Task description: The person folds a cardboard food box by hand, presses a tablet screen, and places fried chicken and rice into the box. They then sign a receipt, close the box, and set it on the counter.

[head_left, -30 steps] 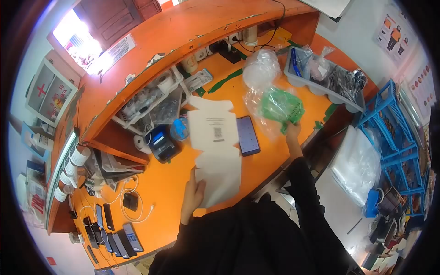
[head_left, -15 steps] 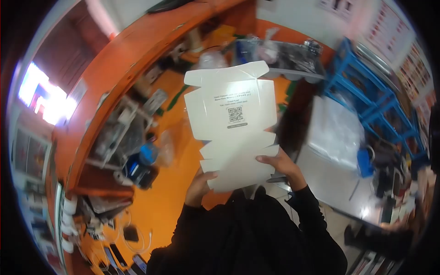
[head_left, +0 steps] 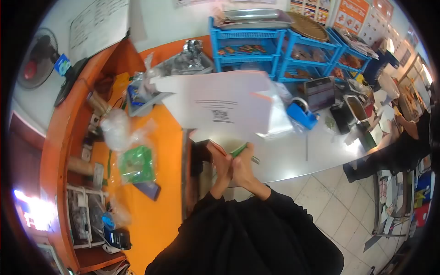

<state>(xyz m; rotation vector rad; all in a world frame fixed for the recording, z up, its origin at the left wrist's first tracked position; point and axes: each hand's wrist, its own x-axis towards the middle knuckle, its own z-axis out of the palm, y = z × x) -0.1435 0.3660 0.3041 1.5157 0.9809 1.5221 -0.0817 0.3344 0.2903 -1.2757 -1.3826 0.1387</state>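
A white cardboard box blank with a printed QR code is held out in front of my body. Its near end bends upward, and strips of orange and green show at the edges by my fingers. My left hand grips that near end from the left. Close against it, my right hand grips the same end from the right, and the two hands touch at the thumbs. Most of my fingertips are hidden by the cardboard.
An orange counter lies left, with a green plastic-wrapped pack. A steel table carries a blue tape dispenser. Blue crates stand behind. At far right, a co-worker's hand is among cardboard pieces.
My view has swung right toward the steel table and crates. My hands have come together from opposite sides of the blank, and its near end is now bent up.
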